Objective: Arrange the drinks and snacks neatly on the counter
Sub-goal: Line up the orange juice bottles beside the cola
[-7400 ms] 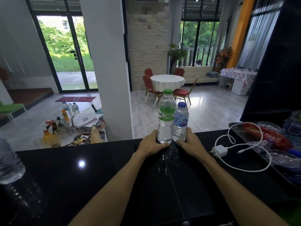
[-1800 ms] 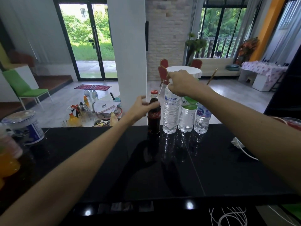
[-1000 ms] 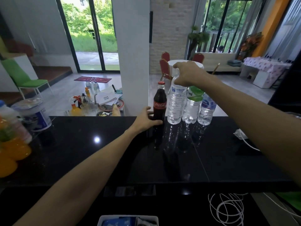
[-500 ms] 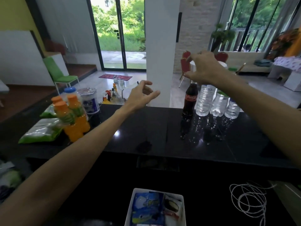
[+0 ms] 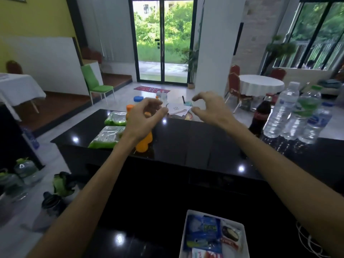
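1. A function hall or café with a bar: black glossy counter [image 5: 186, 138] at 6 o'clock.
2. Clothed round table [image 5: 260, 86] with red chairs [image 5: 233, 81] at 2 o'clock.
3. Glass doors [image 5: 163, 40] at 12 o'clock.

Both bare forearms reach up from the lower corners of the frame toward its centre; the left hand [image 5: 144, 119] is loosely curled, fingers bent toward the thumb, holding nothing; the right hand [image 5: 209, 108] sits just beside it, its grip empty, thumb and fingers spread in a claw.
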